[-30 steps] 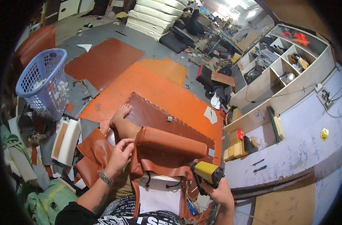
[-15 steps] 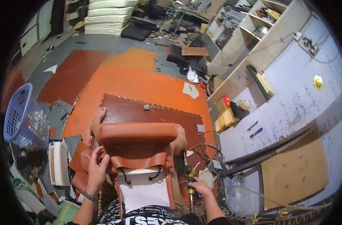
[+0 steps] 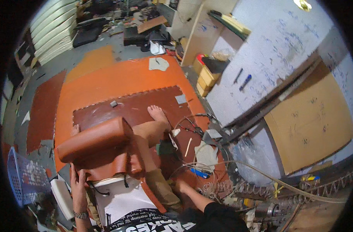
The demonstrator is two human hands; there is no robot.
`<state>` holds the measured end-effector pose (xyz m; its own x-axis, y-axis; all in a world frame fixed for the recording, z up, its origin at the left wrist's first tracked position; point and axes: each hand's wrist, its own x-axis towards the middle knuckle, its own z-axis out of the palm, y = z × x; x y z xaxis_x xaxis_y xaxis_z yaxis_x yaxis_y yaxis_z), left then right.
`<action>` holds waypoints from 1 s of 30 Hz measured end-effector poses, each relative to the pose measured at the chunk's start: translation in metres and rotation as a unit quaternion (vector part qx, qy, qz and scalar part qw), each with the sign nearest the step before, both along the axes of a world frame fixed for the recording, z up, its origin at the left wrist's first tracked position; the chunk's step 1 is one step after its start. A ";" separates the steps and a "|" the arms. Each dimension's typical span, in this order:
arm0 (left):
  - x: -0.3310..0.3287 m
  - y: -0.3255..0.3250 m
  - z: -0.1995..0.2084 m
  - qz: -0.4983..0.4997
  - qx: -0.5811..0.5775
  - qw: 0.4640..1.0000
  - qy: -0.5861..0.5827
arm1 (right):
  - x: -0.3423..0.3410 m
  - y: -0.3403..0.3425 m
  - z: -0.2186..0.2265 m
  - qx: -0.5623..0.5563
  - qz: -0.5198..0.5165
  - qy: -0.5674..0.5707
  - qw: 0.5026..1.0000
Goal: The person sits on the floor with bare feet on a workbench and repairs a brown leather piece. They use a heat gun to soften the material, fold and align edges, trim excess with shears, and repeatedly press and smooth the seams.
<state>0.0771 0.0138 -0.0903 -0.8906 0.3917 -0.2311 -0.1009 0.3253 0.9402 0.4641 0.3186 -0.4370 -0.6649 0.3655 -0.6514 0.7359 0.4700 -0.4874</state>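
Observation:
A reddish-brown leather-covered piece point(image 3: 97, 141) with a thick padded roll rests across my lap. At its near side a white panel point(image 3: 124, 203) shows, with black cord loops point(image 3: 126, 181) at the edge. My left hand point(image 3: 79, 185) lies along the left side of the leather, its fingers stretched out and touching it. My right hand point(image 3: 179, 185) is low on the right, beside my lower leg; its fingers are blurred and partly hidden, and what they hold, if anything, does not show. Nearby on the floor lies a blue tool or handle point(image 3: 200, 173).
A blue plastic basket point(image 3: 23, 178) and a white foam block point(image 3: 62, 199) stand at left. Orange and brown leather sheets point(image 3: 126, 79) cover the floor. On the right are a hose point(image 3: 261, 172), a brown cardboard sheet point(image 3: 312, 123) and a marked white board point(image 3: 269, 50).
The view has swung right. The leather piece now sits tilted at the left. My right hand, earlier round a yellow-and-black tool, has gone down beside my leg; that tool no longer shows.

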 end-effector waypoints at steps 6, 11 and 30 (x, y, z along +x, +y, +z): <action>-0.003 -0.004 -0.023 0.011 0.010 1.000 0.014 | -0.018 0.059 0.032 0.107 -0.274 0.161 0.942; -0.007 -0.005 -0.029 -0.034 -0.024 0.998 0.054 | -0.039 0.095 0.040 0.182 -0.360 0.142 0.904; 0.087 0.077 0.070 -0.248 -0.117 0.837 0.474 | -0.089 0.169 0.032 0.103 -0.120 -0.126 0.979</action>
<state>0.1637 0.0911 -0.0204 -0.4581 0.8108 0.3642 0.8562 0.2926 0.4257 0.3754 0.4872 -0.4052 -0.3711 0.6328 -0.6796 0.9221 0.3376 -0.1892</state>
